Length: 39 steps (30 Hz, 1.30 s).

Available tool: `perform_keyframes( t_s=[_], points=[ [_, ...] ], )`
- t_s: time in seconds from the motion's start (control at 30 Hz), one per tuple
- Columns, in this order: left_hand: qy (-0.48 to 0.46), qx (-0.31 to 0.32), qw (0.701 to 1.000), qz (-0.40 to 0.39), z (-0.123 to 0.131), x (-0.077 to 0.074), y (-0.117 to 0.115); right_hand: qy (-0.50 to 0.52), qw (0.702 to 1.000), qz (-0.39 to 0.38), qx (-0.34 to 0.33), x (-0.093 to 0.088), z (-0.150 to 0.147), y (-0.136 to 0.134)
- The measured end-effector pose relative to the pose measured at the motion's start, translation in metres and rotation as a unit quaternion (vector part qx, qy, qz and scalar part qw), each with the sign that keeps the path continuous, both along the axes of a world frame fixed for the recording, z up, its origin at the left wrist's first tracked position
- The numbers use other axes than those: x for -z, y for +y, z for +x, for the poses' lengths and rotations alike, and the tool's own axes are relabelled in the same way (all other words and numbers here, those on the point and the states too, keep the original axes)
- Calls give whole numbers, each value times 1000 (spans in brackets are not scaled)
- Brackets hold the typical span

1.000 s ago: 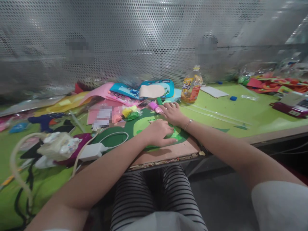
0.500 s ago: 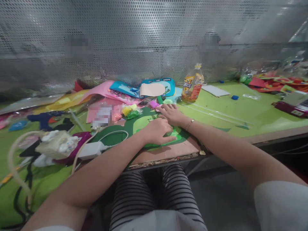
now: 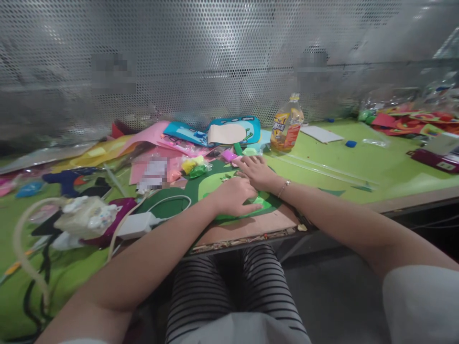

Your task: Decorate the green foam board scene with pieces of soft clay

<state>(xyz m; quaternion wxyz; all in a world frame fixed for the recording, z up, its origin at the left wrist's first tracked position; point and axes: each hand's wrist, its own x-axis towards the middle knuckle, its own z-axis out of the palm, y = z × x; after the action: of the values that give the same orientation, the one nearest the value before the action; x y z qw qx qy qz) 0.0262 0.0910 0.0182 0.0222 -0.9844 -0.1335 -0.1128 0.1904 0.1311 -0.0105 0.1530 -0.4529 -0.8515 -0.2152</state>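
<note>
Left of frame: a dark blue glue gun (image 3: 64,180) lies on the green tabletop (image 3: 376,167). Lower left of centre: a white adapter (image 3: 136,226). Centre: a yellow packet (image 3: 192,164) and a green packet (image 3: 198,171) lie beside a layered green cutout (image 3: 207,185), flat near the tabletop's front edge. The left hand (image 3: 234,195) rests over the cutout, fingers partly curled; whether it grips anything cannot be told. The right hand (image 3: 258,173), just beside it, lies palm down, fingers spread. Upper right of centre: an upright bottle (image 3: 286,126). Upper right: heaped red pieces (image 3: 392,125).
</note>
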Motion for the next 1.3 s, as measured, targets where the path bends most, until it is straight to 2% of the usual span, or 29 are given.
perform_keyframes(
  t_s=[0.1, 0.23, 0.37, 0.47, 0.9, 1.3],
  points=[
    [16, 13, 1000, 24, 0, 1, 1, -3, 1000, 19, 5, -2, -1, -4],
    [7, -6, 998, 55, -1, 3, 2, 34, 998, 55, 15, -6, -1, -3],
    [28, -25, 997, 66, 1, 4, 1, 92, 991, 45, 84, -7, 5, 6],
    [47, -18, 996, 69, 2, 4, 0, 103, 988, 37, 111, -7, 8, 10],
    [33, 4, 998, 52, 0, 6, 2, 85, 988, 5, 130, -10, 9, 9],
    [11, 26, 996, 88, 2, 18, 9, 104, 988, 16, 114, -5, 12, 13]
  ],
)
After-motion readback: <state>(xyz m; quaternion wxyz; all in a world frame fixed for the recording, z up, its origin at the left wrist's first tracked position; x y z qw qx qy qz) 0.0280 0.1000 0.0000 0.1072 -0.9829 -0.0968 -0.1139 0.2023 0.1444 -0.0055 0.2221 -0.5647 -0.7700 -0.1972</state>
